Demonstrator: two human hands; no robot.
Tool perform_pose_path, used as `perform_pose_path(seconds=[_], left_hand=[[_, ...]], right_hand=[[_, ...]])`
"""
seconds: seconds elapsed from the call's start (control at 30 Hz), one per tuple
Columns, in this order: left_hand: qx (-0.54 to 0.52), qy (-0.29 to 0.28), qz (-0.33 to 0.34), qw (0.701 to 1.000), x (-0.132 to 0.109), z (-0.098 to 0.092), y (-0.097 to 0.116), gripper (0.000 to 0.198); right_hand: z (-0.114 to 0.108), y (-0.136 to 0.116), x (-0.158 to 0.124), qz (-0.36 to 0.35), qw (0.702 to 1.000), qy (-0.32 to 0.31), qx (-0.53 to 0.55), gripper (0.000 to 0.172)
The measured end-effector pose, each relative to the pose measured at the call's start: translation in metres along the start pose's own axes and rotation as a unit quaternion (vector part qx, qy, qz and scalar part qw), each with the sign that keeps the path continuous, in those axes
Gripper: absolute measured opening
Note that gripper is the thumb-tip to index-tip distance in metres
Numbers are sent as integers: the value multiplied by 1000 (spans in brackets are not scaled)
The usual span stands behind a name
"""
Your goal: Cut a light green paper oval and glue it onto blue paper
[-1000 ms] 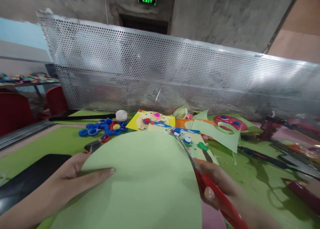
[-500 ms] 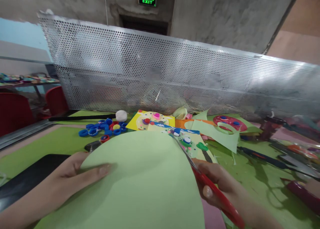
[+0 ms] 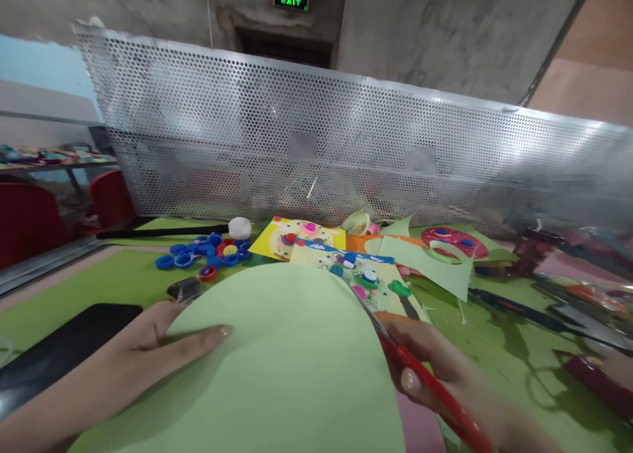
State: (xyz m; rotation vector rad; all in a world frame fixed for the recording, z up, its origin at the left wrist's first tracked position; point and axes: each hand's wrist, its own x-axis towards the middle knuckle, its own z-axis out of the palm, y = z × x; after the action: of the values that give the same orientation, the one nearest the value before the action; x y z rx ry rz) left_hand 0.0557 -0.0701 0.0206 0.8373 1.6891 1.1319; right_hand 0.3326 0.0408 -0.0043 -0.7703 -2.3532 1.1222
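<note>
A large sheet of pale green paper [image 3: 287, 361] with a rounded edge fills the lower middle of the view. My left hand [image 3: 163, 347] pinches its left side, thumb on top and the fingers hidden underneath. At the sheet's right edge, my right hand [image 3: 435, 361] grips red-handled scissors [image 3: 440, 393]. Their blades run up along the curved edge, and I cannot tell how far apart they are. Just beyond the sheet lies a decorated picture [image 3: 380, 288] with bottle caps and a green tree shape on it.
Blue bottle caps [image 3: 198, 248] and a white round lid [image 3: 240, 228] lie at back left, near a black phone [image 3: 64, 347]. Green paper offcuts [image 3: 430, 262], a black soldering-iron-like tool [image 3: 519, 311] and a dark red object [image 3: 598, 380] are right. A perforated metal panel [image 3: 346, 136] stands behind.
The paper has shifted slightly against the picture behind it, uncovering more of its caps. The scissors have moved a little right and down along the edge. Both hands keep their hold.
</note>
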Motion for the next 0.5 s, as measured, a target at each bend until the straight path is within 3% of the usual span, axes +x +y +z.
perform_pose_path(seconds=[0.17,0.33,0.5], left_hand=[[25,-51,-16,998,18,-17,-17,70],[55,-77,20,995,27,-23,-22,63],[122,-12,49,991,20,-17,-22,58]], right_hand=[[0,2,5,5,1000,-31,0,54],[-2,4,5,-3,999,-26,-28,42],[-2,-2,3,-5,999,-5,-50,29]])
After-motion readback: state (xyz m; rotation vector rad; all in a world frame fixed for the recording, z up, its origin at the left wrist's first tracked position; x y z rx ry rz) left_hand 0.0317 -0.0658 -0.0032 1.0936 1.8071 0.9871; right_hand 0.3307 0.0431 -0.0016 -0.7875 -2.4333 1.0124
